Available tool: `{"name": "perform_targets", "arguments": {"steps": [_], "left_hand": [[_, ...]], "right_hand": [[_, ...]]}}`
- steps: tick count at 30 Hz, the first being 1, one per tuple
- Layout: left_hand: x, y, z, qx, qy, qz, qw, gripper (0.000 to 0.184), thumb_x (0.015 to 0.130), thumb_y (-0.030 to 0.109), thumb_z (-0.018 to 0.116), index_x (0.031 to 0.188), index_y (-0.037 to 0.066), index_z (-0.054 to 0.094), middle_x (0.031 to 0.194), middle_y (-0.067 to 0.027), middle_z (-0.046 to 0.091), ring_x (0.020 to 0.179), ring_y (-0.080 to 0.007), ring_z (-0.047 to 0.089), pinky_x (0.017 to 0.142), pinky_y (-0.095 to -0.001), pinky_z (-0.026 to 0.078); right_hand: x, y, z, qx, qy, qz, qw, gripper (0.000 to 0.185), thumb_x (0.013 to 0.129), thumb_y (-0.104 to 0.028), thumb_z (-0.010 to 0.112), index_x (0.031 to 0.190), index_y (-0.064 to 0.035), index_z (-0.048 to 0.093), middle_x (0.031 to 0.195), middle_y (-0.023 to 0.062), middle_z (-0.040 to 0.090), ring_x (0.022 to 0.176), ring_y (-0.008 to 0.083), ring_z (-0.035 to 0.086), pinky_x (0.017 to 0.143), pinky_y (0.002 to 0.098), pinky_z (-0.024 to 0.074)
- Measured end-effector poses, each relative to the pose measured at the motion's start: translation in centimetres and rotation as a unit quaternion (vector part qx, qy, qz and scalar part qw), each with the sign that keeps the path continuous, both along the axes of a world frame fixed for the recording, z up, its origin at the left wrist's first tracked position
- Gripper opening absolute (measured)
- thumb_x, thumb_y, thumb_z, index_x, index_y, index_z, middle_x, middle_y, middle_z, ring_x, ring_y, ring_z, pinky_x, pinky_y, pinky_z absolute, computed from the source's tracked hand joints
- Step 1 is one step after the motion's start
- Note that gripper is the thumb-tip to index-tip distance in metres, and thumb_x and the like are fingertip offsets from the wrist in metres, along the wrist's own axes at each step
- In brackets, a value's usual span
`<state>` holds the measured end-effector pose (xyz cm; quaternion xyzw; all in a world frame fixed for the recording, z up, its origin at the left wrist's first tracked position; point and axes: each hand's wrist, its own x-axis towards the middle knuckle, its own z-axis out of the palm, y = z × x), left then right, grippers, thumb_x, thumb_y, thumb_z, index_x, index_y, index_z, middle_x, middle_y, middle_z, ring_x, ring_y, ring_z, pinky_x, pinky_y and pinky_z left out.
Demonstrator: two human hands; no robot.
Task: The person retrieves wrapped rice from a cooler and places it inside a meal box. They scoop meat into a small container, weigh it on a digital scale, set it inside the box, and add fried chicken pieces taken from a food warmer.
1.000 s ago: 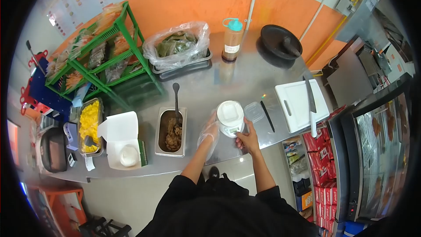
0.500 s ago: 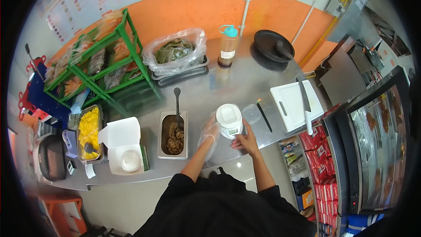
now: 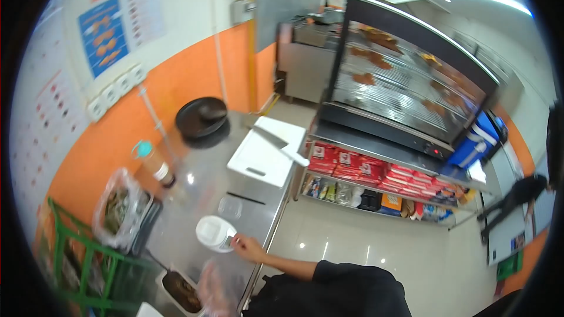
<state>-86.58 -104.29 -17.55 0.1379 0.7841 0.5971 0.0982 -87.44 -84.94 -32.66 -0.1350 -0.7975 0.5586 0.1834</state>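
A white kitchen scale (image 3: 212, 232) stands on the steel worktop (image 3: 194, 199), with its display toward me. My right hand (image 3: 249, 249) is at its front edge by the display, fingers bent and closed against it. My left hand (image 3: 216, 293), in a clear plastic glove, is lower down beside the steel pan (image 3: 167, 285) of brown filling. Motion smears its fingers, so their pose is unclear. Beyond the scale lie a small clear plastic lid or tub (image 3: 230, 206) and a black pen-like stick (image 3: 247, 198).
A knife (image 3: 273, 139) lies across a white cutting board (image 3: 261, 167). Behind are a black stone mortar (image 3: 197, 123), a turquoise-capped bottle (image 3: 157, 167) and a bag of leaves (image 3: 119, 211). A green rack (image 3: 82, 246) stands left; a glass food warmer (image 3: 405, 76) is right. Another person (image 3: 520, 196) is far right.
My view has swung to the right, showing more of the food warmer and floor. My gloved left hand has come away from the scale toward the steel pan. My right hand stays at the scale.
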Motion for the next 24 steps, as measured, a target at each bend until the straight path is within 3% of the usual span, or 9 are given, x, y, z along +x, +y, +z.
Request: {"name": "perform_targets", "arguments": {"steps": [4, 9, 11, 12, 13, 14, 17, 20, 24], "left_hand": [[-2.1, -6.6, -0.8, -0.200, 0.072, 0.156, 0.965, 0.038, 0.088, 0.018, 0.054, 0.120, -0.002, 0.057, 0.117, -0.0175, 0.060, 0.109, -0.0289, 0.056, 0.097, -0.0383, 0.041], [-5.1, -15.3, -11.4, -0.630, -0.060, 0.089, 0.770, 0.031, 0.088, 0.018, 0.052, 0.112, 0.000, 0.062, 0.112, -0.0166, 0.061, 0.101, -0.0282, 0.059, 0.092, -0.0404, 0.044], [-0.6, -17.0, -17.3, -0.516, 0.173, 0.179, 0.820, 0.034, 0.082, 0.018, 0.050, 0.106, -0.004, 0.059, 0.100, -0.0202, 0.062, 0.091, -0.0389, 0.058, 0.080, -0.0461, 0.046], [1.6, -12.6, -8.2, -0.445, 0.156, 0.213, 0.856, 0.034, 0.083, 0.018, 0.048, 0.108, -0.003, 0.058, 0.101, -0.0229, 0.061, 0.092, -0.0417, 0.058, 0.081, -0.0486, 0.046], [1.3, -13.1, -7.8, -0.417, 0.024, 0.207, 0.885, 0.040, 0.085, 0.018, 0.048, 0.120, 0.000, 0.054, 0.109, -0.0244, 0.060, 0.100, -0.0416, 0.056, 0.087, -0.0484, 0.044], [1.3, -11.3, -3.5, -0.341, -0.055, 0.271, 0.898, 0.042, 0.088, 0.021, 0.049, 0.126, 0.003, 0.051, 0.116, -0.0246, 0.058, 0.107, -0.0401, 0.055, 0.091, -0.0474, 0.043], [1.1, -13.5, -7.9, -0.150, -0.171, 0.294, 0.928, 0.040, 0.089, 0.023, 0.057, 0.124, 0.007, 0.053, 0.115, -0.0210, 0.059, 0.093, -0.0329, 0.063, 0.079, -0.0401, 0.051], [0.4, -12.4, -4.4, 0.014, -0.258, 0.287, 0.922, 0.042, 0.086, 0.016, 0.062, 0.125, 0.006, 0.050, 0.106, -0.0130, 0.058, 0.084, -0.0175, 0.061, 0.058, -0.0270, 0.055], [0.8, -11.8, -4.0, 0.066, -0.263, 0.293, 0.917, 0.042, 0.086, 0.016, 0.061, 0.126, 0.007, 0.049, 0.105, -0.0125, 0.058, 0.083, -0.0174, 0.061, 0.059, -0.0271, 0.055]], "right_hand": [[-1.8, -6.1, 7.0, -0.014, 0.097, 0.138, 0.986, 0.012, 0.086, -0.014, 0.056, 0.095, -0.0056, 0.056, 0.068, 0.0108, 0.054, 0.060, 0.0206, 0.053, 0.058, 0.0350, 0.0442], [-9.6, -15.3, 9.1, 0.210, 0.127, 0.093, 0.965, 0.050, 0.079, -0.028, 0.064, 0.109, 0.0080, 0.046, 0.107, 0.0271, 0.048, 0.095, 0.0418, 0.051, 0.086, 0.0474, 0.0431], [-12.6, -16.8, 9.1, 0.288, 0.006, 0.133, 0.948, 0.043, 0.070, -0.028, 0.069, 0.091, 0.0074, 0.060, 0.098, 0.0288, 0.054, 0.095, 0.0426, 0.052, 0.086, 0.0481, 0.0424], [-14.1, -16.6, 9.0, 0.325, -0.046, 0.218, 0.919, 0.033, 0.067, -0.025, 0.071, 0.082, 0.0038, 0.065, 0.090, 0.0269, 0.058, 0.095, 0.0411, 0.052, 0.085, 0.0482, 0.0415], [-14.9, -16.7, 7.0, 0.293, 0.089, 0.188, 0.933, 0.031, 0.064, -0.024, 0.073, 0.082, 0.0002, 0.067, 0.085, 0.0248, 0.059, 0.092, 0.0396, 0.053, 0.084, 0.0491, 0.0403], [-16.1, -17.0, 7.3, 0.274, -0.013, 0.218, 0.936, 0.029, 0.063, -0.026, 0.075, 0.084, -0.0061, 0.070, 0.086, 0.0224, 0.059, 0.092, 0.0386, 0.054, 0.086, 0.0495, 0.0389], [-17.2, -15.6, 7.2, 0.095, 0.040, 0.314, 0.944, 0.021, 0.075, -0.030, 0.071, 0.082, -0.0094, 0.071, 0.081, 0.0165, 0.064, 0.079, 0.0294, 0.061, 0.074, 0.0410, 0.0467], [-15.9, -12.7, 11.4, 0.113, -0.007, 0.433, 0.894, 0.025, 0.081, -0.029, 0.068, 0.086, -0.0049, 0.069, 0.073, 0.0140, 0.063, 0.062, 0.0242, 0.060, 0.060, 0.0343, 0.0465], [-10.6, -10.8, 16.8, 0.133, -0.012, 0.468, 0.873, 0.023, 0.084, -0.024, 0.066, 0.092, -0.0026, 0.066, 0.074, 0.0140, 0.064, 0.057, 0.0235, 0.059, 0.055, 0.0321, 0.0450]]}}
